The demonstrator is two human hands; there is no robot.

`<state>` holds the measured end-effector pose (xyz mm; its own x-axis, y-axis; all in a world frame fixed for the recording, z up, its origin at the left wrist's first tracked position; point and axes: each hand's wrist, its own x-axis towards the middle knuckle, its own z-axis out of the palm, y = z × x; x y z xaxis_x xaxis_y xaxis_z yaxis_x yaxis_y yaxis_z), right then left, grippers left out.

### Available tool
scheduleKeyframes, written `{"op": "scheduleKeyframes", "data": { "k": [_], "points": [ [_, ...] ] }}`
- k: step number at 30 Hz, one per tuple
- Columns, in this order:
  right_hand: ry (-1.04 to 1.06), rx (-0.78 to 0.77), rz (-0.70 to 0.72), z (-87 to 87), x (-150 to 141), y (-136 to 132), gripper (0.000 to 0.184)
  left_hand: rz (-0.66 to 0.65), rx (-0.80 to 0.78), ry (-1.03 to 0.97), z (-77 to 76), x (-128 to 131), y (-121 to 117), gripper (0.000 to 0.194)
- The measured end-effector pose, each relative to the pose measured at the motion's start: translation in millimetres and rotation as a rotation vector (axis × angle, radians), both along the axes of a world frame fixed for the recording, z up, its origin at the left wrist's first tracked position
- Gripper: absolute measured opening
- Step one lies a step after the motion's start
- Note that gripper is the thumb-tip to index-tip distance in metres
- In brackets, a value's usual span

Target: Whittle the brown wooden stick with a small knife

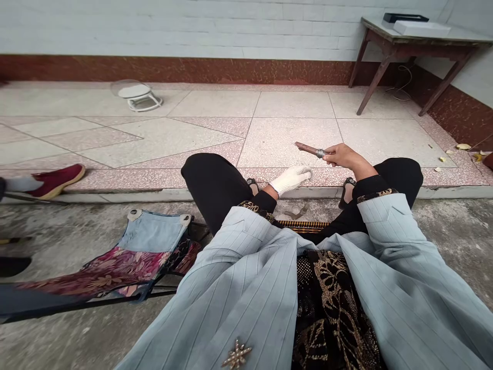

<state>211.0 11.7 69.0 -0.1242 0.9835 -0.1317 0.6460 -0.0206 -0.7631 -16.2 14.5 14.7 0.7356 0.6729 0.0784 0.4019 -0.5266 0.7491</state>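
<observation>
Being held in the closed grip of the bare right hand (341, 155) is a slim reddish-brown rod (306, 148), with silvery wire (320, 153) wound around it beside the fingers; its free end is pointed left, above the pale speckled floor tiles (288, 131). To the left and nearer, the left hand (291, 180) is covered by a white knitted glove (284, 183); its fingers are curled, but whether anything is held cannot be told. On the near left, a folding chair of denim and maroon floral fabric (127, 262) is seen. On the far left, a small white stool (134, 92) is set; at far right, a white box (421, 29) is supported by a brown-legged desk (379, 29).
</observation>
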Motion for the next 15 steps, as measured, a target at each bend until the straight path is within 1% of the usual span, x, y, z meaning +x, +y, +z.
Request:
{"op": "scheduleKeyframes", "data": {
  "k": [3, 5, 7, 9, 11, 13, 14, 15],
  "points": [
    [-0.171, 0.019, -0.043, 0.0, 2.0, 0.9, 0.025, 0.012, 0.075, 0.037, -2.6, 0.0, 2.2, 0.029],
    [-0.351, 0.020, -0.036, 0.3, 2.6, 0.9, 0.029, 0.015, 0.133, 0.067, -4.2, -0.8, 3.4, 0.029],
    [-0.524, -0.046, 0.039, -1.1, 2.0, 0.4, 0.028, 0.006, 0.171, 0.106, -4.4, -2.2, 4.4, 0.029],
    [-0.599, -0.179, 0.194, -3.8, -0.1, -1.1, 0.025, -0.013, 0.180, 0.144, -2.9, -4.3, 5.0, 0.030],
    [-0.535, -0.332, 0.403, -5.8, -2.6, -4.4, 0.024, -0.045, 0.174, 0.149, 0.1, -6.7, 5.1, 0.030],
    [-0.358, -0.457, 0.626, -4.2, -4.5, -9.0, 0.025, -0.090, 0.154, 0.106, 3.2, -8.7, 4.5, 0.028],
    [-0.249, -0.488, 0.721, -1.6, -4.8, -11.6, 0.027, -0.109, 0.121, 0.072, 4.3, -9.3, 4.1, 0.026],
    [-0.136, -0.486, 0.786, 1.8, -4.7, -14.2, 0.031, -0.112, 0.067, 0.030, 5.1, -9.7, 3.7, 0.025]
  ]
}}
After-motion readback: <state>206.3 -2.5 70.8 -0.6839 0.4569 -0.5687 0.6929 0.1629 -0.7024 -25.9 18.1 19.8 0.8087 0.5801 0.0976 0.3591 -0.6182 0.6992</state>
